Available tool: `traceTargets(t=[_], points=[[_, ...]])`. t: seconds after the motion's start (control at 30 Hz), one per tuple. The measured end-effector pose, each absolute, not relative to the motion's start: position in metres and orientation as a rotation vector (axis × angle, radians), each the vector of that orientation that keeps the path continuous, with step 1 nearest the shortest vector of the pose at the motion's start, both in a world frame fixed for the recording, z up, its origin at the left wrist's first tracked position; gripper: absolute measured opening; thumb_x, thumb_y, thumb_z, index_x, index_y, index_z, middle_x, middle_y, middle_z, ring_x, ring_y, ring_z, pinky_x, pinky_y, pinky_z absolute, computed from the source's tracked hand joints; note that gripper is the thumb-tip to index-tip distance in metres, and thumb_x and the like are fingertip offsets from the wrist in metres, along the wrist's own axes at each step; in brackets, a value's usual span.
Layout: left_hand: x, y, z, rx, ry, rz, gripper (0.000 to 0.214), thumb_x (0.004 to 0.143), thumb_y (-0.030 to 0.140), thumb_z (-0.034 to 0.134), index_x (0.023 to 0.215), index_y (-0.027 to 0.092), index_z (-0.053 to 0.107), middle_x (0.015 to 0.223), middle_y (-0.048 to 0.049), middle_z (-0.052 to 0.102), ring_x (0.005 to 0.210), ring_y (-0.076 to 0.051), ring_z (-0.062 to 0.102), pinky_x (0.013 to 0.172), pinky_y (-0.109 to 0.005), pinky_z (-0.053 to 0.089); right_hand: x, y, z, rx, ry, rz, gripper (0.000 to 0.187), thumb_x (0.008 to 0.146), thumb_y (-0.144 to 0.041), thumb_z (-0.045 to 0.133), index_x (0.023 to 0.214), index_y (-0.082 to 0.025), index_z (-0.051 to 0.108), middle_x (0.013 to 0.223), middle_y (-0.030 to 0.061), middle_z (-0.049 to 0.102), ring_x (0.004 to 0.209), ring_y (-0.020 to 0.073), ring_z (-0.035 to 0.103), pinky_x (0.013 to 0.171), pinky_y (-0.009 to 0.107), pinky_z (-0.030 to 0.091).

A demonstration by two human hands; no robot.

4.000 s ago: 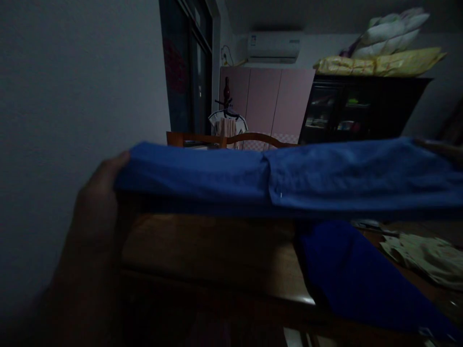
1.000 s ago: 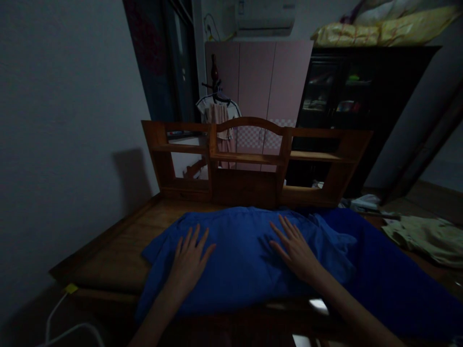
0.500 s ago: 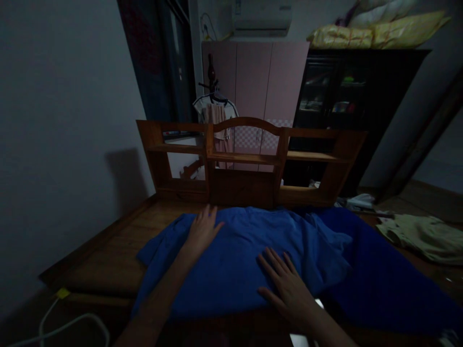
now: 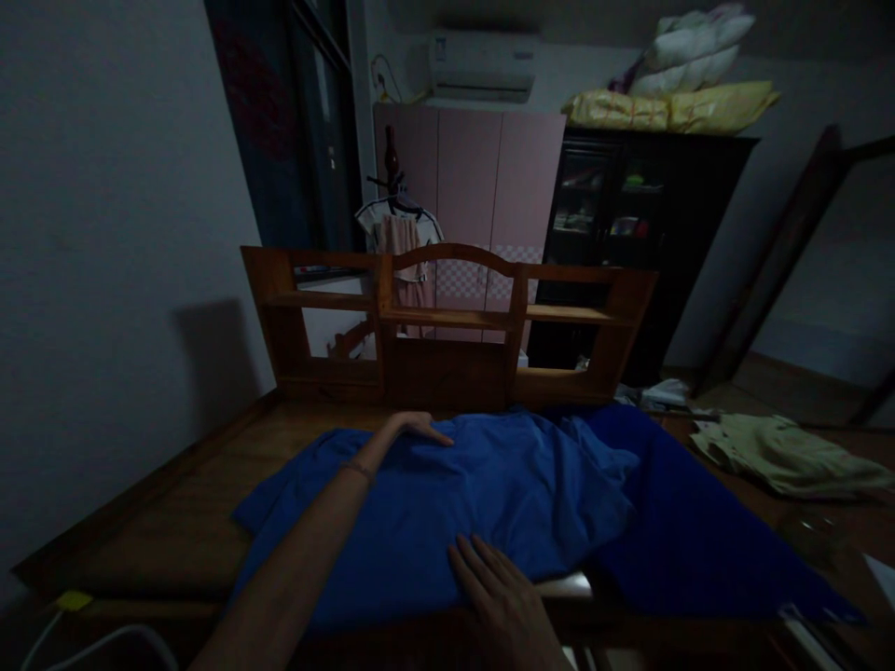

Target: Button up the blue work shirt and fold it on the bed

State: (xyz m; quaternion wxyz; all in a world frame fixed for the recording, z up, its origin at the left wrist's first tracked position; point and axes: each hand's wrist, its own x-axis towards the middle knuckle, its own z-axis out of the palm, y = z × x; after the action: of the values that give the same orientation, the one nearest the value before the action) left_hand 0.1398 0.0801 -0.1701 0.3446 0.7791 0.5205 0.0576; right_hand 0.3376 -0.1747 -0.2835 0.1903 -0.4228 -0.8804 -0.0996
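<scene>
A blue garment [image 4: 412, 522], shirt-like in outline, lies spread and slightly creased on the wooden surface in front of me. My left hand [image 4: 418, 426] rests at its far edge, bent at the wrist, with the thumb stretched out over the cloth; the other fingers are partly hidden. At the near edge, my right hand [image 4: 504, 596] lies flat and palm down on the fabric, fingers extended. A darker blue cloth [image 4: 664, 522] extends to the right from under the garment.
Behind the garment stands a wooden shelf unit [image 4: 447, 373]. A pale garment [image 4: 776, 447] lies at the right. A white cable [image 4: 132, 634] with a yellow tag [image 4: 74, 601] sits at the lower left. The wall [image 4: 126, 280] is close on the left.
My left hand has shifted to the garment's far edge and turned at the wrist. My right hand has drawn back toward the near edge. The view has swung a little to the right.
</scene>
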Motion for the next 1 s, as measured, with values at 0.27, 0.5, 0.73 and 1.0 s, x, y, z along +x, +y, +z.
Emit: traceTargets(t=[0.27,0.5,0.73,1.0], points=[[0.119,0.062,-0.136,1.575,1.057,0.315,0.058,0.053,0.049,0.078,0.098,0.014,0.068,0.099,-0.0107,0.069,0.084,-0.023,0.065,0.071,-0.029,0.051,0.331,-0.185,-0.291,-1.225,-2.265,-0.234,0.045,0.084,-0.013,0.049,0.127,-0.025,0.05,0.129,0.0022,0.054,0.113,0.0211,0.054,0.092,0.035,0.049],[0.106,0.041,-0.102,1.666,0.901,0.189,0.053,0.065,0.047,0.072,0.106,0.015,0.066,0.108,-0.0093,0.066,0.091,-0.023,0.064,0.078,-0.029,0.05,0.326,-0.192,-0.296,-1.261,-2.233,-0.246,0.045,0.076,-0.008,0.057,0.117,-0.024,0.053,0.107,0.0036,0.059,0.096,0.0217,0.054,0.085,0.036,0.047],[0.081,0.027,-0.102,1.658,0.79,-0.015,0.06,0.067,0.034,0.074,0.123,0.021,0.055,0.119,-0.0064,0.061,0.105,-0.024,0.059,0.09,-0.035,0.047,0.368,-0.218,-0.213,-0.982,-2.241,-0.58,0.037,0.088,-0.007,0.037,0.12,-0.016,0.053,0.098,0.0086,0.058,0.091,0.0215,0.051,0.083,0.038,0.041],[0.104,-0.013,-0.099,1.227,0.572,0.871,0.086,0.074,0.026,0.071,0.142,0.035,0.02,0.131,-0.0074,0.049,0.096,-0.016,0.061,0.076,-0.025,0.051,0.419,-0.204,-0.057,-1.12,-1.955,-0.671,0.043,0.088,-0.014,0.046,0.129,-0.026,0.051,0.088,0.0054,0.051,0.079,0.0169,0.05,0.071,0.032,0.041]])
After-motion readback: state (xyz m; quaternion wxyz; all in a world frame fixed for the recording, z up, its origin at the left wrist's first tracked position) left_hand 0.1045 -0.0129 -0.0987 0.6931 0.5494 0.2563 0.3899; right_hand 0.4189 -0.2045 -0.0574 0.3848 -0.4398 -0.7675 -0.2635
